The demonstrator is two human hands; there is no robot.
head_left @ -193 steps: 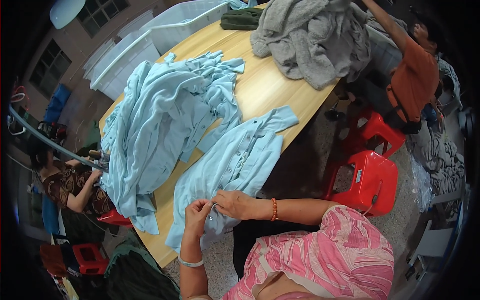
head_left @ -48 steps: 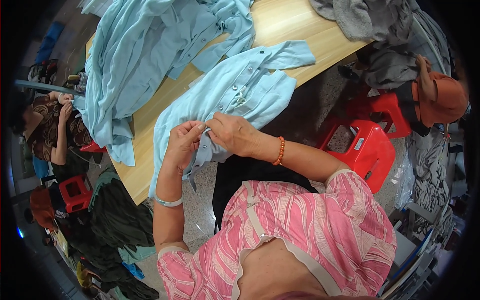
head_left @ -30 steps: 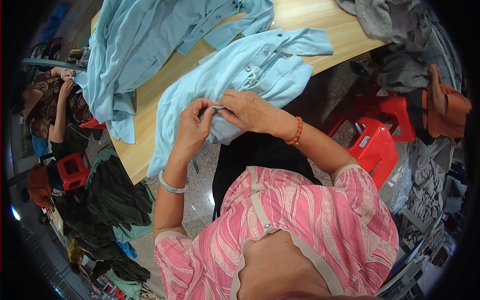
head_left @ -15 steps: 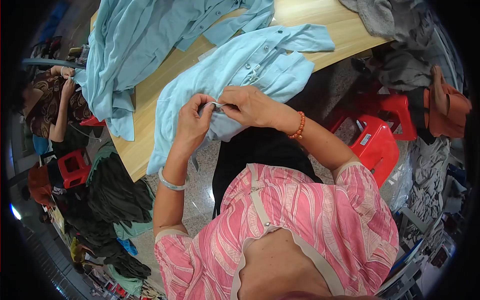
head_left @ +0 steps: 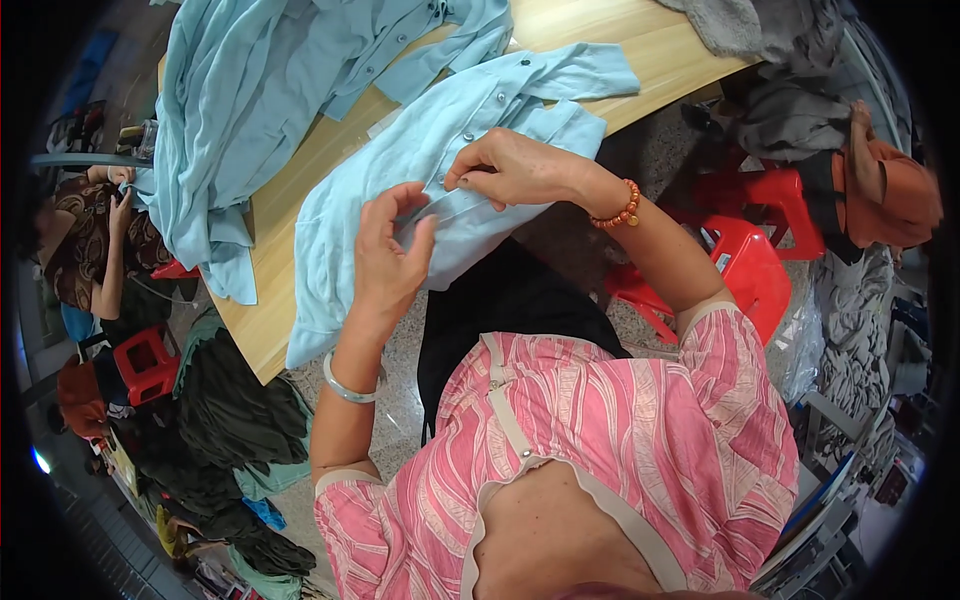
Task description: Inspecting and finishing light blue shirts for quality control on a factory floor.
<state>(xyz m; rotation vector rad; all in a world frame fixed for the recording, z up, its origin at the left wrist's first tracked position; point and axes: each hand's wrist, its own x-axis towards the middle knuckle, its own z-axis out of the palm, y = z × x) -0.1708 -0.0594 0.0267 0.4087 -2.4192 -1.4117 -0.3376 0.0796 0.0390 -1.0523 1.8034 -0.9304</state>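
Observation:
A light-blue knitted garment with a row of buttons (head_left: 345, 215) lies across the near edge of the wooden table, its near side hanging toward me. My left hand (head_left: 388, 250) is over its near part, thumb and fingers apart and curved, with nothing visible between them. Just right of it, my right hand (head_left: 520, 168) is closed in a pinch beside the button row. Whatever sits between those fingertips is too small to make out. One sleeve of the garment points to the far right.
More light-blue garments (head_left: 250, 90) cover the left of the table (head_left: 252, 340). Grey cloth (head_left: 715, 22) lies at its far right. Red stools (head_left: 755, 275) stand at my right. Dark green garments (head_left: 235, 405) are heaped at left. A co-worker's hands (head_left: 120, 185) hold light-blue cloth.
My hands have come apart from their pinch on a small bit of the garment. The left hand has opened; the right has lifted slightly away toward the buttons.

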